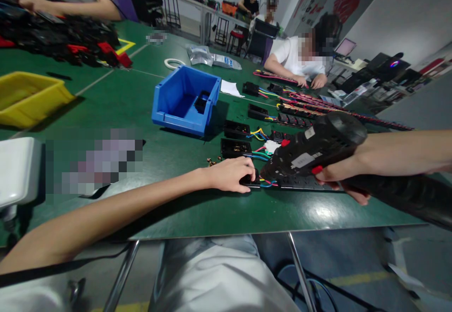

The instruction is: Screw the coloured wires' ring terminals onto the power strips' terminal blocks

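My right hand (356, 164) is wrapped round the handle of a black cordless drill (314, 145) with red buttons. Its nose points down and left, close to the fingers of my left hand. My left hand (233, 174) grips a small black plastic box (254, 185) near the table's front edge, hiding much of it. Coloured wires (269, 183) run from that box to a long black socket strip (296, 183), partly covered by the drill. Just beyond lie more open black boxes (236, 148) with wires. Small brass-coloured screws (212, 162) are scattered by my left wrist.
A blue bin (180, 116) with black parts inside stands beyond my left hand. To the left are a yellow bin (31, 98), a white device (17, 171) and a heap of black and red parts (63, 44). A co-worker (296, 58) sits across the green table (197, 213).
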Tool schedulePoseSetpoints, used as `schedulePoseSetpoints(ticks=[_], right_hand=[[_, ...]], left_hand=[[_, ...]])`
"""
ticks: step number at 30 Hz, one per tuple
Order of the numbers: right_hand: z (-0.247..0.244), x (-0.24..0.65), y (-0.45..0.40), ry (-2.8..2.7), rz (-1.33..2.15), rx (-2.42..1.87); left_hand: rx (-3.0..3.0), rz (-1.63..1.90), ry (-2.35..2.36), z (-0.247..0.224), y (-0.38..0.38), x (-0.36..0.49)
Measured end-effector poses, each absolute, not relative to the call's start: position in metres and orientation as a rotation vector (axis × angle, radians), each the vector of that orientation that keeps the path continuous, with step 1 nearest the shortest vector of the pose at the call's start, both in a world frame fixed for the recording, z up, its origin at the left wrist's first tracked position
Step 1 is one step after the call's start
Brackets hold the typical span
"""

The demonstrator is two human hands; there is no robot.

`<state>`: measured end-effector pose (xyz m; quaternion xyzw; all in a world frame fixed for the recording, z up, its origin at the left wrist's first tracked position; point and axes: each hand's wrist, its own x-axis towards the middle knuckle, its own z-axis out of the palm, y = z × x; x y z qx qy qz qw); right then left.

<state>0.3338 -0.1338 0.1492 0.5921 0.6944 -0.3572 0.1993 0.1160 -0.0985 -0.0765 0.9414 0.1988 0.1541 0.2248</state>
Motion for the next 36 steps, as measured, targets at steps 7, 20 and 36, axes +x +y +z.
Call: schedulePoseSetpoints(ticks=[7, 20, 36], right_hand=[[0.149, 0.337, -0.131, 1.607, -1.083, 1.673], [0.149, 0.336, -0.134, 1.731, -1.261, 1.638], [0.175, 0.362, -0.148, 2.138, -0.944, 1.598]], left_hand=[[2.596, 0.412, 0.558, -0.075, -0.099, 0.117], [2.555, 0.427, 0.593, -0.07, -0.1, 0.116], [2.519, 0.455, 0.673, -0.071, -0.106, 0.119]])
